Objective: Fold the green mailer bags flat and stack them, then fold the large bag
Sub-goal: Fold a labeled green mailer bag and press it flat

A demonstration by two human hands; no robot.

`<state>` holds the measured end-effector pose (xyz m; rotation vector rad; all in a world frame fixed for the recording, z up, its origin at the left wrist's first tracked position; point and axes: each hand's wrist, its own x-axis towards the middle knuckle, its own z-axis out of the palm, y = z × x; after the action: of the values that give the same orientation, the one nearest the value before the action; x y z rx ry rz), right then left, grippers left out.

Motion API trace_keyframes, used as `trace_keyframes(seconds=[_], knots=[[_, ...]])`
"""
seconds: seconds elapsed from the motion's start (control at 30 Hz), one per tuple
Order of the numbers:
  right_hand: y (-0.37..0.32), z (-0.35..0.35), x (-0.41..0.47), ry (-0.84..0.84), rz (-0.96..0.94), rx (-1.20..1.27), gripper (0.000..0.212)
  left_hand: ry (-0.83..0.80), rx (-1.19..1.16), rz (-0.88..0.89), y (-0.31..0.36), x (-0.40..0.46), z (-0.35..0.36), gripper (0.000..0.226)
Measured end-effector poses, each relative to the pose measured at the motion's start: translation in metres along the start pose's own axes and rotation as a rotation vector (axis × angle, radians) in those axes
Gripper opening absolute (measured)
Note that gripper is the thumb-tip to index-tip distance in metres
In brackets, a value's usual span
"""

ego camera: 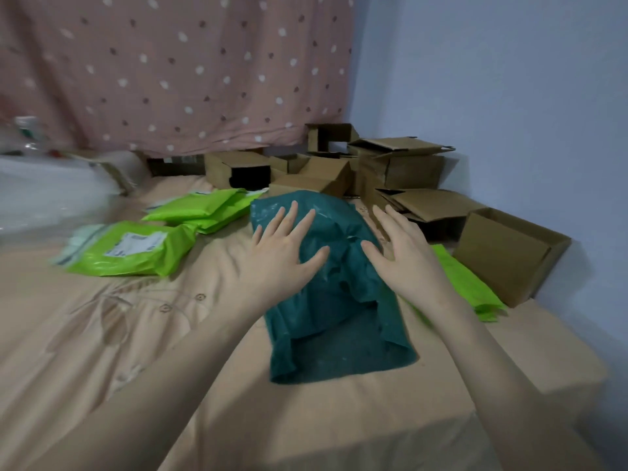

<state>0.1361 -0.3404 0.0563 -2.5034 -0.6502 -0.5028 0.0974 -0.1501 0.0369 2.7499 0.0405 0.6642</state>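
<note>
The dark green bag (334, 290) lies in the middle of the bed (112, 334), still crumpled and puffed up, with its open mouth turned toward the person. The left hand (283, 248) rests on its far left part with the fingers straight and spread; the right hand (397, 249) is also spread flat at the right side of the bag, but I cannot tell if it touches the plastic or only hovers just above. Neither hand grips anything. To the left, a folded light green mailer (136, 249) with a label lies flat, and behind it a small stack of light green mailers (204, 210); one more light green bag (465, 283) lies to the right, partly hidden by the right arm. So I judge the small mailers are mostly folded, though not all in one stack, and the folding of the dark bag is only beginning. Cardboard boxes (401, 171) crowd the far and right side, near the bag's far edge. The open room is toward the person and to the left front of the bed.
</note>
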Motion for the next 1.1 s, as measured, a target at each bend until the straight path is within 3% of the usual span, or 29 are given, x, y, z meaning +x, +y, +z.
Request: trace_keyframes(seconds=[0.43, 1.1], knots=[[-0.114, 0.081, 0.026, -0.124, -0.156, 0.152, 0.065, 0.095, 0.013, -0.221, -0.126, -0.045, -0.042, 0.066], [-0.151, 0.212, 0.061, -0.207, -0.216, 0.273, 0.063, 0.045, 0.071, -0.373, -0.24, -0.028, 0.008, 0.079]])
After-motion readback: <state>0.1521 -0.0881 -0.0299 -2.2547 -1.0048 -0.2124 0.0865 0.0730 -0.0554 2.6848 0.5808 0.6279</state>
